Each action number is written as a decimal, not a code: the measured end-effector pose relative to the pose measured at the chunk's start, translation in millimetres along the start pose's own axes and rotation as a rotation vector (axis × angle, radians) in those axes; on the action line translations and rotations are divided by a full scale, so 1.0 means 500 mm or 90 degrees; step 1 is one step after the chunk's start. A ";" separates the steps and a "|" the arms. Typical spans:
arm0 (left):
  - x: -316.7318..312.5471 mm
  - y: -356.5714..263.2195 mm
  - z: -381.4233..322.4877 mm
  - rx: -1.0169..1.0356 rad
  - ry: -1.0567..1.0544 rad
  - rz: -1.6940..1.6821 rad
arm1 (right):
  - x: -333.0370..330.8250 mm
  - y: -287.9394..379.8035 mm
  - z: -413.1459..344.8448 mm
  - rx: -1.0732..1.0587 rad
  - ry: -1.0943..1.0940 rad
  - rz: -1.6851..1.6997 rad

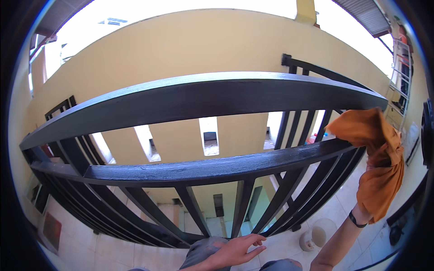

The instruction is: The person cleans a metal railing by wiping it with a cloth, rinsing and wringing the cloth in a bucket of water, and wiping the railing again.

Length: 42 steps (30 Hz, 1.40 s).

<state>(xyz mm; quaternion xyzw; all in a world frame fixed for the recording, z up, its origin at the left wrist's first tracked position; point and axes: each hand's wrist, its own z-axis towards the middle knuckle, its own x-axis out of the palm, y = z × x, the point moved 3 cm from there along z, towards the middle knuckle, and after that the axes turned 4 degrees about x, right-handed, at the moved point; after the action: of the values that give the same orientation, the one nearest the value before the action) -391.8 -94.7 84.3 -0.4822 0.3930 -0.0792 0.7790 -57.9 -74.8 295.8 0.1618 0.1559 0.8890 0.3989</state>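
An orange cloth (379, 189) is bunched in my right hand (375, 157), which is mostly wrapped by it. The upper part of the cloth is slightly blurred and lies against the right end of the dark-painted railing, between the top rail (217, 96) and the middle rail (217, 167). A dark band circles my right wrist. Down at the bottom, my left hand (239, 249) holds nothing, its thumb apart from the bent fingers. It hangs over my knee, close to the feet of the balusters (193, 210); whether it touches the knee I cannot tell.
A white bucket (318, 233) stands on the pale tiled floor (115, 250) below my right forearm. Beyond the railing rises a cream wall (217, 44) with narrow slots. At the far right, a person (405, 71) is by a metal ladder (395, 91). Another dark railing (325, 71) slopes behind.
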 end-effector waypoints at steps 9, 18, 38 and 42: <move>-0.029 0.010 -0.053 0.144 -0.015 -0.013 | 0.125 -0.026 0.067 -0.177 0.244 0.148; -0.091 -0.036 -0.103 0.204 -0.076 0.000 | 0.355 0.252 0.063 -0.688 0.228 -0.340; -0.028 -0.048 -0.061 0.055 -0.084 0.018 | 0.345 0.318 0.143 -0.495 0.400 -0.061; -0.007 -0.036 -0.032 0.095 -0.037 0.004 | 0.111 0.073 0.280 -0.128 0.190 -0.194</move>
<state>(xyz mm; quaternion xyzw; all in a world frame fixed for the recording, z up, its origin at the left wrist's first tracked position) -400.6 -113.3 97.2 -0.4237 0.3645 -0.0917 0.8241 -58.9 -35.0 445.5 -0.0371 0.1464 0.8436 0.5153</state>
